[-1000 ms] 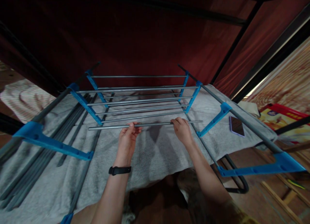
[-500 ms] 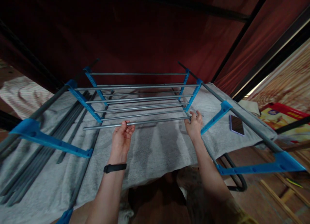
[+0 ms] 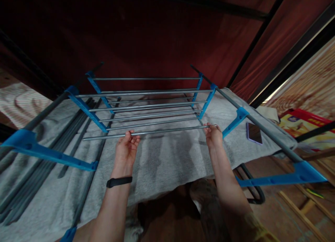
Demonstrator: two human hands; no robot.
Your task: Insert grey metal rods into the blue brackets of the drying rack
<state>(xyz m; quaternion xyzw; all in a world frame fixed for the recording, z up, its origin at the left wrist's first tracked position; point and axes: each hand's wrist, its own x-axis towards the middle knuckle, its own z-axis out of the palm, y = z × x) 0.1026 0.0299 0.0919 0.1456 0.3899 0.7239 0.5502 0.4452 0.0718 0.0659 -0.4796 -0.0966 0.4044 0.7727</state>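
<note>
A grey metal tube lies crosswise in front of me, held in both hands. My left hand, with a black band on its wrist, pinches it left of the middle. Close to its right end, my right hand has its fingers closed round the tube. Behind it stands a rack frame of grey tubes joined by blue plastic brackets. The held tube's left end sticks out past a lower side pole. Near my right hand is another blue bracket on the right side pole.
Several loose grey tubes lie on the left of the grey blanket. A phone rests on the right. Beyond are a red and yellow box and wooden pieces on the floor.
My right hand has moved slightly right along the tube, and its fingers have closed round it near the end. My left hand and the tube's left end appear slightly farther left.
</note>
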